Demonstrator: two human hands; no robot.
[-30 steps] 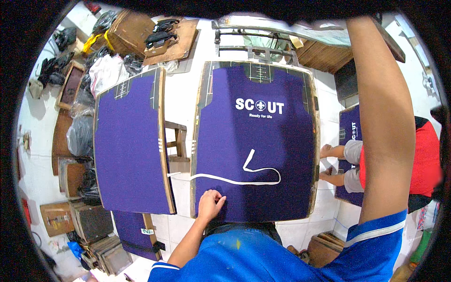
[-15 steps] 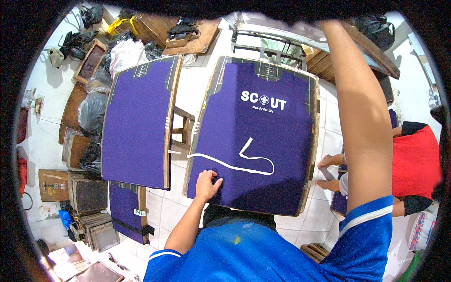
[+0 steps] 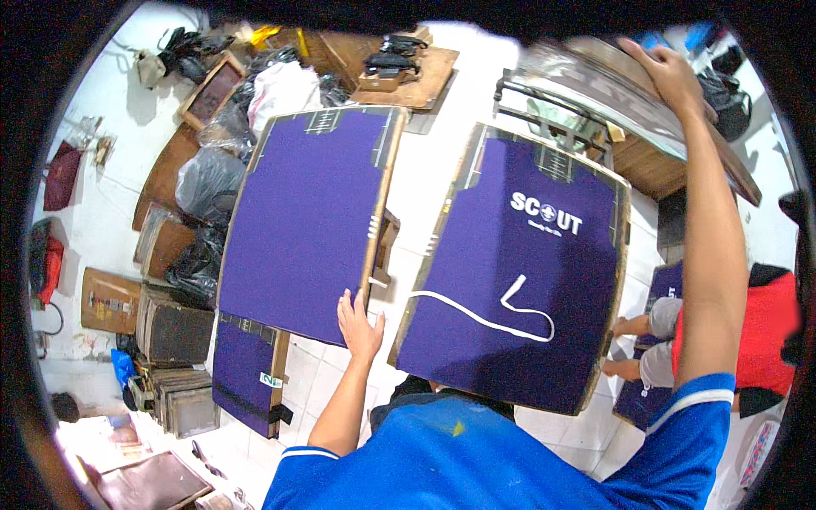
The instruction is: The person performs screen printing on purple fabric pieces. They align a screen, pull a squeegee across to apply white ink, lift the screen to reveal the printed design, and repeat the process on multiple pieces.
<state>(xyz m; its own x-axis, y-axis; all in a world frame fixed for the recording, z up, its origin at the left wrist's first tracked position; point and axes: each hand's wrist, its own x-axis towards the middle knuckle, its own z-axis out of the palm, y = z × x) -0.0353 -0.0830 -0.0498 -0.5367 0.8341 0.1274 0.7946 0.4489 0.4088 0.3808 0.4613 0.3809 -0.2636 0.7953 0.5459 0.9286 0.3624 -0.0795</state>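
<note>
My left hand (image 3: 360,327) has its fingers spread at the lower right edge of a padded board (image 3: 310,229) covered in purple fabric. To its right lies a second purple-covered board (image 3: 476,246) with white lettering and a round emblem. A white cord (image 3: 480,319) curves loosely across that board's lower half. My right arm stretches up to the far right, where my right hand (image 3: 676,81) grips the edge of a framed printing screen (image 3: 586,72). Part of its fingers is hidden behind the frame.
A smaller purple board (image 3: 244,374) stands low at left, near stacked frames (image 3: 183,404). Plastic bags (image 3: 208,183) crowd the left wall. Behind the second board is a black metal rack (image 3: 544,115). A person in red (image 3: 769,340) sits at right beside more purple boards (image 3: 646,399).
My left hand has gone from the lettered board to the edge of the left board. My right hand has come into view at the screen. The view has shifted, moving the boards rightward.
</note>
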